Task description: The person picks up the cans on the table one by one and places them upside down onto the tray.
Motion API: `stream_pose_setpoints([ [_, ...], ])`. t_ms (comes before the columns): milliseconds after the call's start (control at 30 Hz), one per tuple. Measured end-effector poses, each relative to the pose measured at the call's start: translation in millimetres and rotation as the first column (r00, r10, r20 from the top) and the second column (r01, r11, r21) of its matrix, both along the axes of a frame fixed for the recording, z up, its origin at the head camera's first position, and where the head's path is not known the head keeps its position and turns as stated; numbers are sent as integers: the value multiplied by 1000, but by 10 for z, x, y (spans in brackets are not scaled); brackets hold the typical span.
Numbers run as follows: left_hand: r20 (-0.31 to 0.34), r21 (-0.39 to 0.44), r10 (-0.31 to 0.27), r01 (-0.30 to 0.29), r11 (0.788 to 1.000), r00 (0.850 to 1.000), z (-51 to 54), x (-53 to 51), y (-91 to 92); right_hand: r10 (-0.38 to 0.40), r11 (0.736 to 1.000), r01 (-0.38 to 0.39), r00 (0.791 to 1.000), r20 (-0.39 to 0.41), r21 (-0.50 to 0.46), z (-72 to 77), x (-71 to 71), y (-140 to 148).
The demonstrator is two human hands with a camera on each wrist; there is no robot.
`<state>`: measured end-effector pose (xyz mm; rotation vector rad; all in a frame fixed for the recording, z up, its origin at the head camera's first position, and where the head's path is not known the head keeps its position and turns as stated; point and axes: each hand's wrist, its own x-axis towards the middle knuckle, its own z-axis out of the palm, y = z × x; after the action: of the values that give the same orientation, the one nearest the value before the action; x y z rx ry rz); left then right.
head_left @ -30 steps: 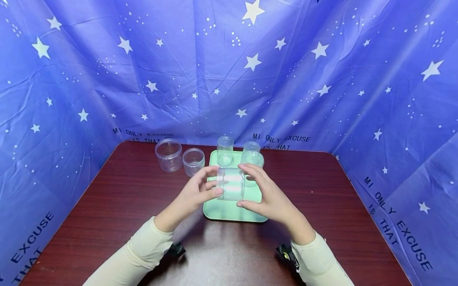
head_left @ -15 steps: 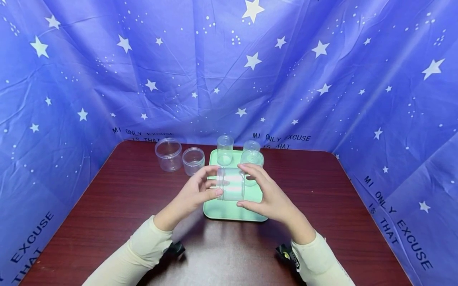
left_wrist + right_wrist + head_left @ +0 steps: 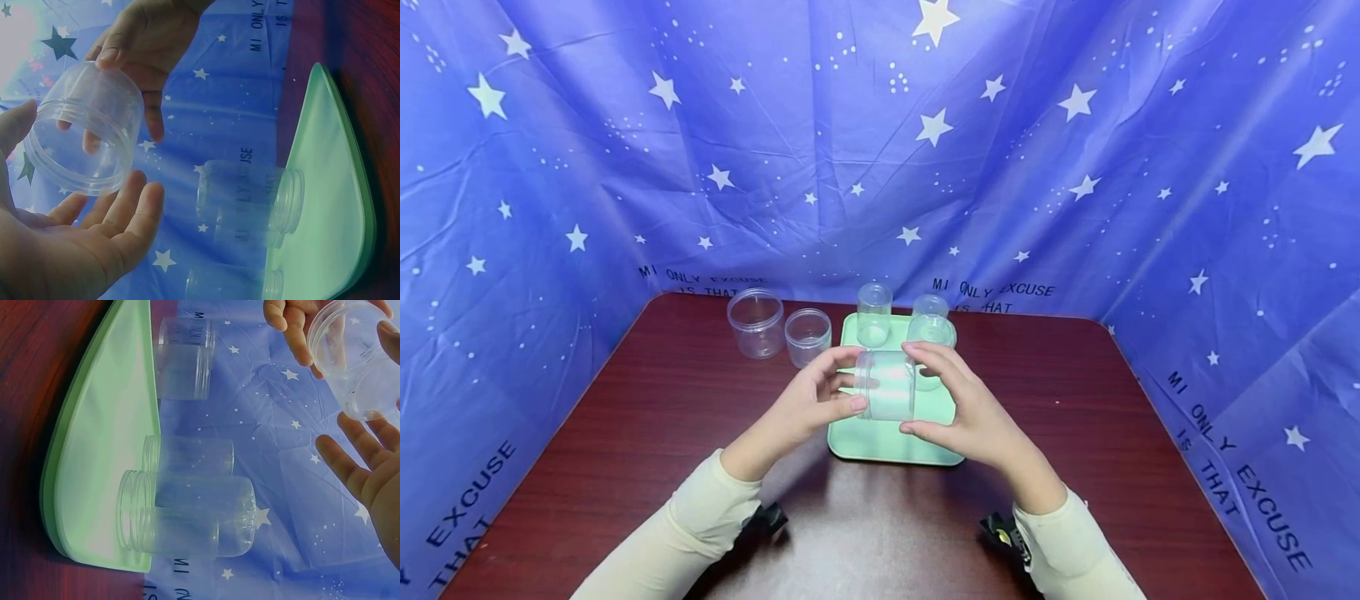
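A clear plastic jar is held on its side above the pale green tray. My left hand grips its open threaded rim, thumb on the near side and fingers round the far side. At the closed base, my right hand holds it between thumb and fingertips. In the left wrist view the mouth of the jar faces my left palm, and the jar looks see-through with nothing inside. Behind it, several clear jars stand mouth down on the tray in the right wrist view.
Left of the tray, a wide clear jar and a shorter clear jar stand upright on the dark red wooden table. A blue star-printed curtain closes off the back and both sides.
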<state>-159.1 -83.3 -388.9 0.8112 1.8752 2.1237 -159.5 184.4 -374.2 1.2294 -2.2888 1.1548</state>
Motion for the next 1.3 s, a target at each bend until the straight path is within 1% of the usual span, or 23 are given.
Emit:
stream_pose_setpoints([
  [133, -2, -2, -10, 10, 1000, 1000, 4, -7, -3, -6, 1000, 6, 1000, -4, 6, 15, 1, 12],
  [300, -10, -29, -20, 20, 999, 1000, 24, -8, -31, -8, 1000, 8, 1000, -10, 10, 13, -2, 13],
  [667, -26, -79, -15, 13, 997, 1000, 60, -26, -108, 0, 1000, 0, 1000, -3, -19, 61, -14, -34],
  [833, -35, -114, 20, -24, 993, 999, 95, -31, -160, 3, 999, -3, 1000, 17, -41, 99, -53, -41],
  [1000, -72, -141, 58, -68, 988, 996, 115, -40, -186, -4, 999, 5, 1000, 22, -32, 188, -98, -66],
  [1167, -109, -150, 86, -102, 983, 990, 114, -54, -188, -43, 999, 43, 999, 32, -10, 290, -147, -81],
  [1300, -153, -186, 120, -147, 972, 981, 97, -77, -205, -83, 997, 83, 995, 49, -3, 341, -212, -79],
])
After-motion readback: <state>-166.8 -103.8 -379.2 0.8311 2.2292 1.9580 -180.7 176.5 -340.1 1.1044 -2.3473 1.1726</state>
